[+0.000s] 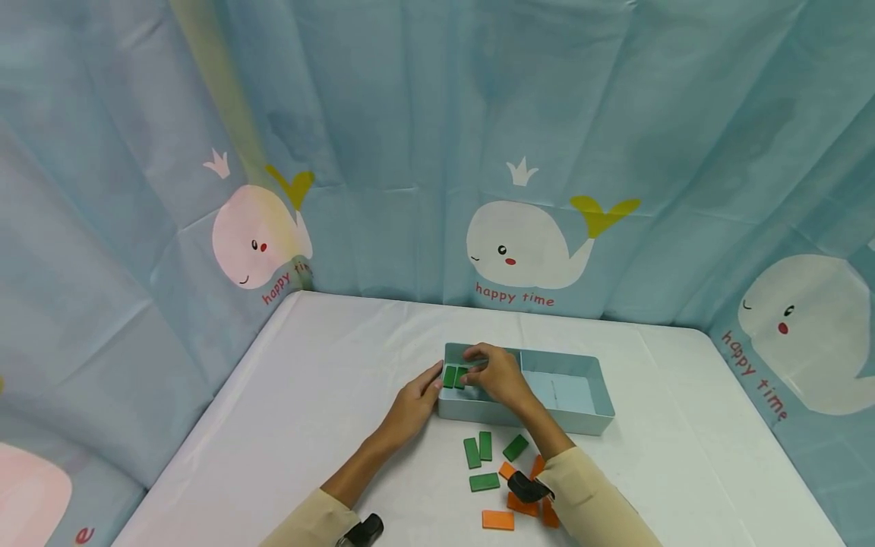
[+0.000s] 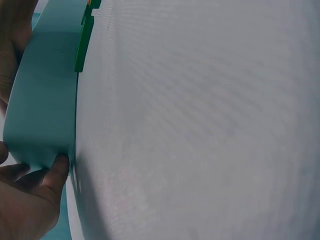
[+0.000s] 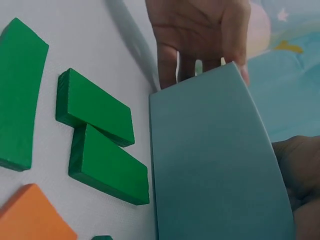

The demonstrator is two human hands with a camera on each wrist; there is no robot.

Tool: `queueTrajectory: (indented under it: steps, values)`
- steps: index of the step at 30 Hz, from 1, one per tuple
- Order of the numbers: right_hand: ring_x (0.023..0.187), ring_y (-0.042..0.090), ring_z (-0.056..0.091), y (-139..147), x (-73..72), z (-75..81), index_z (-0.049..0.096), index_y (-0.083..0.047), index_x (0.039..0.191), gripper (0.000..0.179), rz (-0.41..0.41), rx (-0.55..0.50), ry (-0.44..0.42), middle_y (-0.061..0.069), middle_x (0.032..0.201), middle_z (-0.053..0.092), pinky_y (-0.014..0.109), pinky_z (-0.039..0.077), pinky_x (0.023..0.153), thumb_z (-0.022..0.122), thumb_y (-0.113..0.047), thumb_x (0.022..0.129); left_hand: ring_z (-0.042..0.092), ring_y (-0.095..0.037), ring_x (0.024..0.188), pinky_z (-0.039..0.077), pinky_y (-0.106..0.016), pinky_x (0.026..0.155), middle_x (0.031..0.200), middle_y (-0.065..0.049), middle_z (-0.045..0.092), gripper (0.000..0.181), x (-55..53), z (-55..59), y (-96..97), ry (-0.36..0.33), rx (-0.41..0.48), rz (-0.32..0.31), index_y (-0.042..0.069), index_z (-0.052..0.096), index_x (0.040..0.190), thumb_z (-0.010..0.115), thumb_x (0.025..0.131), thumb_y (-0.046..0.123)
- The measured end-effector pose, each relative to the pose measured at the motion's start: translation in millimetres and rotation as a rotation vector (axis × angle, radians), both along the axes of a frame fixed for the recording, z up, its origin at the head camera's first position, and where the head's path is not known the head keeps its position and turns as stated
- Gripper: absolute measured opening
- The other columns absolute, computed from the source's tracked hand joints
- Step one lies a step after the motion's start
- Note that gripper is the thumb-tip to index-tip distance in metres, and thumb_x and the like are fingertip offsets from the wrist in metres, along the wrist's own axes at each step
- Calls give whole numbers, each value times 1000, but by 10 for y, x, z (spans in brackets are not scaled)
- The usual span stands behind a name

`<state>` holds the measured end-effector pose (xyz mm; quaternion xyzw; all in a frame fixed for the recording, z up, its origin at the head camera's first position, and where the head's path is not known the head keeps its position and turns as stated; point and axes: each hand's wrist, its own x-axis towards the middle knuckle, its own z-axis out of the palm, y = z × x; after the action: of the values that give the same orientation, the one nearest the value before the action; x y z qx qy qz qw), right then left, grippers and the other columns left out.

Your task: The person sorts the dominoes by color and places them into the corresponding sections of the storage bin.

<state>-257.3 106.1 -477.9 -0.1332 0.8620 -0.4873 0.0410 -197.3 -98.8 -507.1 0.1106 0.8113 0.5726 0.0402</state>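
Observation:
A blue-green box with two compartments lies lengthwise on the white table. Inside its left compartment, two green blocks lie side by side against the end wall. My right hand reaches down into that compartment, with thumb and fingertips at the right one of these blocks, pinching it. At the box's left end, my left hand rests its fingers against the outer wall. In the left wrist view, fingertips of this hand touch the box near its corner. The right hand's fingertips are hidden behind the box wall in the right wrist view.
Several loose green blocks lie on the table in front of the box. Nearer still are several orange blocks, some partly covered by the right sleeve and its dark wrist strap. A divider separates off the box's right compartment. Whale-print curtains surround the table.

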Motion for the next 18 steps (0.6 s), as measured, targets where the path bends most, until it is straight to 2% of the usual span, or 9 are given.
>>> queueTrajectory:
  steps: [10, 18]
  values:
    - [102, 24, 76, 63, 111, 90, 73, -7, 126, 37, -9, -46, 34, 13, 123, 76, 43, 64, 83, 85, -8, 91, 31, -35, 159, 27, -58, 129, 170, -11, 37, 55, -14, -1, 12, -3, -10, 15, 7, 35, 166, 43, 117, 30]
    - [102, 21, 75, 124, 237, 145, 71, -9, 132, 45, -35, -64, 60, 11, 127, 74, 41, 64, 84, 86, -10, 90, 33, -36, 158, 28, -57, 129, 169, -12, 39, 54, -20, -4, 13, -5, -21, 30, 7, 37, 165, 44, 116, 28]
